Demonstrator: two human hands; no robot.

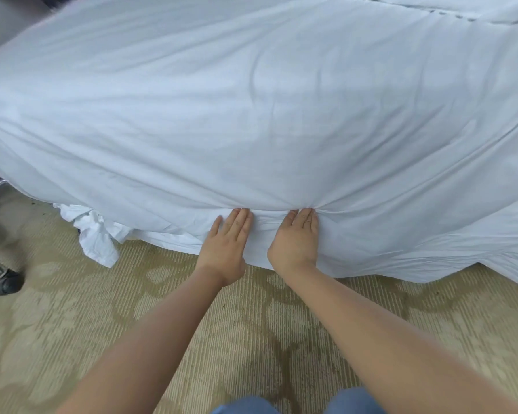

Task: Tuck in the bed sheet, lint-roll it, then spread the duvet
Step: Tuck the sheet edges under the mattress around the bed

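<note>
**Sheet edge pushed in at the fold above both hands**

The bed (pixel 251 100) fills everything beyond the hands, its long side running left to right across the view. The white sheet (pixel 281 130) covers the top and drapes over the near side toward the carpet (pixel 132 324). Creases in the cloth fan out from the line where the fingertips disappear, so the sheet looks drawn taut toward that spot.

To the right of the hands the drape hangs loose down to the carpet. To the left it is shorter, and a crumpled bunch of white cloth (pixel 93 231) hangs free well out to that side.

The left hand (pixel 226 248) and right hand (pixel 296 239) lie side by side, a narrow strip of sheet between them, palms flat on the hanging cloth. Fingers are straight and point up into the fold; neither hand clutches anything, both press. The fold lies just above the fingertips and runs sideways, along the bed's length. Both hands seem equally near it.

As I judge it, tucking is under way, and the untucked stretches lie on both sides.
</note>
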